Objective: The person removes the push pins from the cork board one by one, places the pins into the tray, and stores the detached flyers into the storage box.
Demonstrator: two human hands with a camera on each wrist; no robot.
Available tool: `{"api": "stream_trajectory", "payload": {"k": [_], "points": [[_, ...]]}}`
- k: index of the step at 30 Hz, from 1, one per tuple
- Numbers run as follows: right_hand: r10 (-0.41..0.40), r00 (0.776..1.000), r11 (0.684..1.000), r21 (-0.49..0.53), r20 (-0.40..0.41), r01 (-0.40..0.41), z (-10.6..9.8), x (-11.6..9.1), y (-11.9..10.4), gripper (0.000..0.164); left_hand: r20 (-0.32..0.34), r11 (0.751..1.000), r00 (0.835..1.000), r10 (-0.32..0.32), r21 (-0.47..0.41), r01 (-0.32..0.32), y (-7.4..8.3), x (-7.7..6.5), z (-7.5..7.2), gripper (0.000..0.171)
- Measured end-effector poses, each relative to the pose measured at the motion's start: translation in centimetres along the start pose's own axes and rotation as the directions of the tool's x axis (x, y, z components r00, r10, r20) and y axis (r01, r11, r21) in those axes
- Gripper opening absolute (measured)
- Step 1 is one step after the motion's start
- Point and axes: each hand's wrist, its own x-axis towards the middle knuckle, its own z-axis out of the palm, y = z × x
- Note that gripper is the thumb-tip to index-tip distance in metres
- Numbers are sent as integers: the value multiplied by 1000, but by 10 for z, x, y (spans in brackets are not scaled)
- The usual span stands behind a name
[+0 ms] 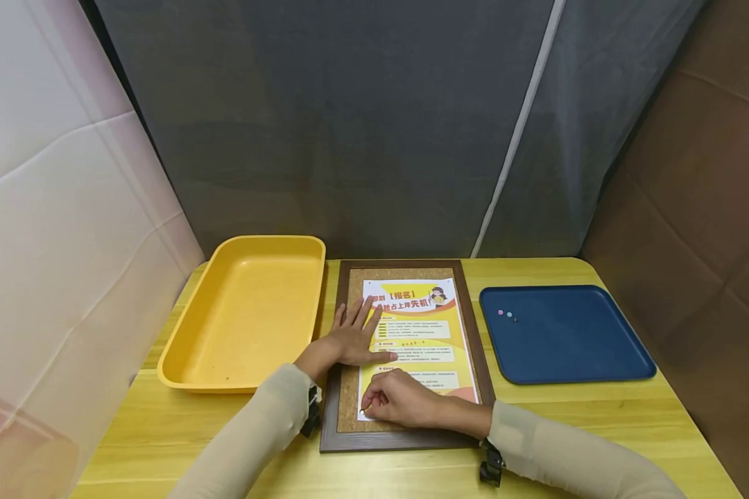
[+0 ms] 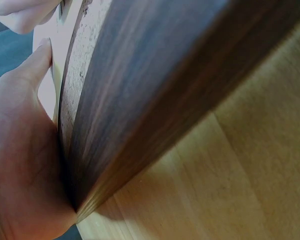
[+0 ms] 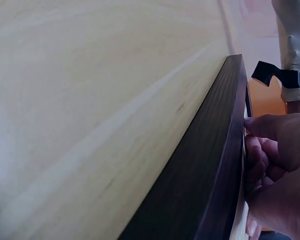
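A yellow and white printed poster [image 1: 427, 378] lies on a cork board [image 1: 349, 388] with a dark brown wooden frame [image 1: 474, 333]. My left hand [image 1: 352, 339] rests with spread fingers on the poster's left side, its heel over the frame's left edge. At the poster's lower left corner, my right hand [image 1: 406, 400] has curled fingers and pinches a small pushpin [image 1: 362, 412] against the sheet. The fingertips mostly hide that pin. Small dots, perhaps pins, show at the poster's top corners. In the right wrist view, the thumb [image 3: 265, 125] reaches just over the frame's edge.
Left of the board stands a deep yellow tray [image 1: 320, 277], close to my left forearm. To the right is a dark blue tray [image 1: 574, 339] with several tiny pins [image 1: 508, 314] near its left side. A grey curtain [image 1: 349, 138] hangs behind the wooden table [image 1: 125, 436].
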Motion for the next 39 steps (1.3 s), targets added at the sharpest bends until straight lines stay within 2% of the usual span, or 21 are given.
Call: {"api": "stream_trajectory", "payload": {"k": [14,22,39], "points": [[32,999,999,-27,-28,-33,4,1,-2,6,-2,1000,1000,-2,28,3,-2,4,3,115],[36,999,998,-50,-32,-38,6,1,-3,10,-9,1000,1000,-16,21,16,1,3,2,108],[47,999,999,0,-16,-47,2,1,-5,9,-12,999,1000,-19,38,19,0,6,4,108]]}}
